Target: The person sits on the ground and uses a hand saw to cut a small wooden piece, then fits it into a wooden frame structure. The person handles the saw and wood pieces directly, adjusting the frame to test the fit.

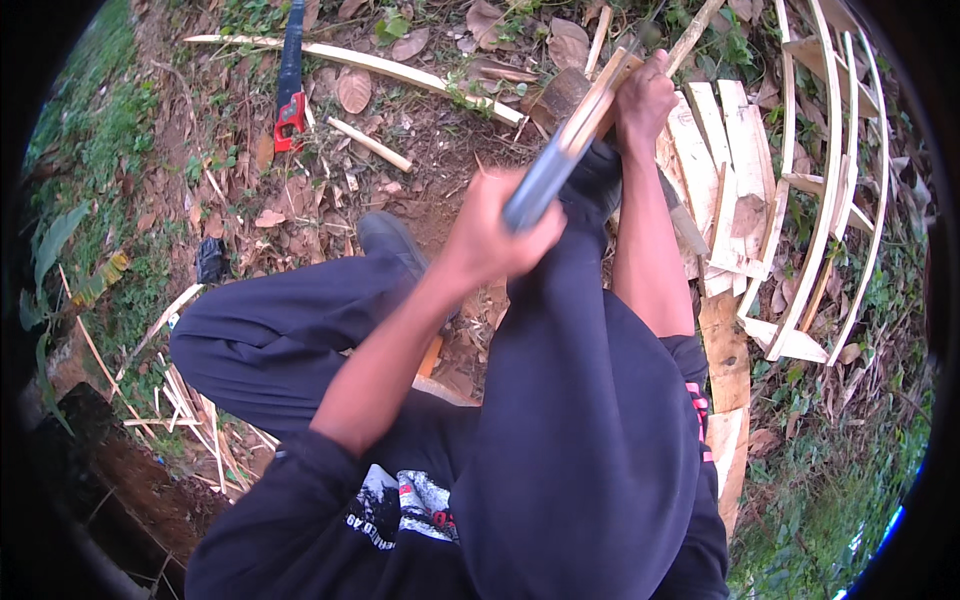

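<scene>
My left hand [500, 230] is closed round the thick grey grip of a long tool [540, 185], smeared by motion. The tool slants away to the upper right, and its far end is too blurred to name. Beyond the grip, a pale strip of wood [592, 115] lies along the same line. My right hand [645, 95] is closed on the wood near its far end, its fingers partly hidden. Just under the wood, a dark shoe [597, 180] rests beside a brown wood block [558, 98].
A saw with a red handle [290, 122] lies at the upper left, near a long curved strip [370, 62] and a short stick [370, 145]. Flat boards [730, 150] and curved wooden frames [830, 200] lie at right. Thin offcuts [205, 430] are scattered lower left among leaves.
</scene>
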`<move>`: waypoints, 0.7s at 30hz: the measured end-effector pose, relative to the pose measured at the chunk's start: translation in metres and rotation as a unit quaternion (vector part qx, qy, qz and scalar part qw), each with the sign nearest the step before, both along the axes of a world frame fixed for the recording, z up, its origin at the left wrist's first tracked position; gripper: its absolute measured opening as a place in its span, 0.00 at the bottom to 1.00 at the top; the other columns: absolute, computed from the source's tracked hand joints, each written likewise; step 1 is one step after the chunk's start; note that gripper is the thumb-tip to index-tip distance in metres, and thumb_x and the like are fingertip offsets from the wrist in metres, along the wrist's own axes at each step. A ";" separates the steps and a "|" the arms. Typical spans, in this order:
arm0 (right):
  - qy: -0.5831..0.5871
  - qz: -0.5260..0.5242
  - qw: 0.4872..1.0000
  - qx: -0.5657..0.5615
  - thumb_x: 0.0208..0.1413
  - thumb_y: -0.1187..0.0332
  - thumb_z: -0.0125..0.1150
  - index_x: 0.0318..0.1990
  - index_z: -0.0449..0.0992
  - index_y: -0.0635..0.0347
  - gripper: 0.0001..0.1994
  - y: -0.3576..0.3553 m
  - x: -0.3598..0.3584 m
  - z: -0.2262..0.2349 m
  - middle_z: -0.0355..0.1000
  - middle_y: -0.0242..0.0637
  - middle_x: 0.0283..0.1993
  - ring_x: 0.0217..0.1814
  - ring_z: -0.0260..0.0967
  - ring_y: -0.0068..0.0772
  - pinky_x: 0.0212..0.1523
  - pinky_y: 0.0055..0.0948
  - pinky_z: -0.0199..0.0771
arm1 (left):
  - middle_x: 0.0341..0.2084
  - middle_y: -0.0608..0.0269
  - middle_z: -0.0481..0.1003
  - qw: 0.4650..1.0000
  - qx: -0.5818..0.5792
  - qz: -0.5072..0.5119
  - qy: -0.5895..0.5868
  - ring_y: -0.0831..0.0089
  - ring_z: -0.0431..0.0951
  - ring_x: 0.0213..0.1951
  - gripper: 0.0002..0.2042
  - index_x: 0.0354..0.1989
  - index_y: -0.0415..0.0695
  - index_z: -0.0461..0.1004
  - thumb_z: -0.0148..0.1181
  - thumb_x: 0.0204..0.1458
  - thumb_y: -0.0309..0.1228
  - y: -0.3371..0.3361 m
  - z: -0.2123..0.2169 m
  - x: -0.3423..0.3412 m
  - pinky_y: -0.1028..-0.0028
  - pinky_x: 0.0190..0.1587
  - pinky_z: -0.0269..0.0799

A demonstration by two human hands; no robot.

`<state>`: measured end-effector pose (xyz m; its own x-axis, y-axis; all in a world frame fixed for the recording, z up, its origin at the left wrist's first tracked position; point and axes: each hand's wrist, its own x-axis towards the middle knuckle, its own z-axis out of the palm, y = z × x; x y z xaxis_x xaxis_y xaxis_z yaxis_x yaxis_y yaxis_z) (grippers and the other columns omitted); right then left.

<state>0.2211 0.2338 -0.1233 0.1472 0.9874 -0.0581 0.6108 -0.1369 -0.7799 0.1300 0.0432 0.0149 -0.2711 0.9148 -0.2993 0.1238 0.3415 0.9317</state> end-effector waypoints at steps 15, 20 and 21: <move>0.047 0.003 0.995 -0.085 0.69 0.48 0.26 0.12 0.68 0.73 0.41 -0.004 -0.007 0.022 0.67 0.64 0.15 0.21 0.69 0.66 0.31 0.58 0.69 | 0.10 0.70 0.67 1.000 0.014 -0.001 0.028 0.84 0.67 0.16 0.09 0.17 0.37 0.70 0.59 0.45 0.26 -0.009 0.002 -0.012 0.74 0.21 0.64; -0.044 0.047 0.993 0.099 0.69 0.49 0.28 0.14 0.71 0.71 0.39 0.007 0.001 -0.011 0.68 0.60 0.15 0.20 0.70 0.62 0.30 0.57 0.70 | 0.12 0.68 0.69 1.000 -0.007 -0.021 -0.005 0.81 0.70 0.17 0.03 0.22 0.38 0.75 0.60 0.43 0.25 -0.056 0.008 -0.002 0.74 0.23 0.65; -0.027 0.013 0.998 0.053 0.69 0.49 0.28 0.14 0.71 0.71 0.39 0.004 -0.004 0.002 0.68 0.60 0.15 0.19 0.69 0.61 0.30 0.56 0.70 | 0.12 0.68 0.69 0.999 0.030 -0.015 -0.029 0.81 0.70 0.17 0.03 0.23 0.38 0.75 0.59 0.43 0.24 -0.069 0.011 -0.003 0.74 0.24 0.65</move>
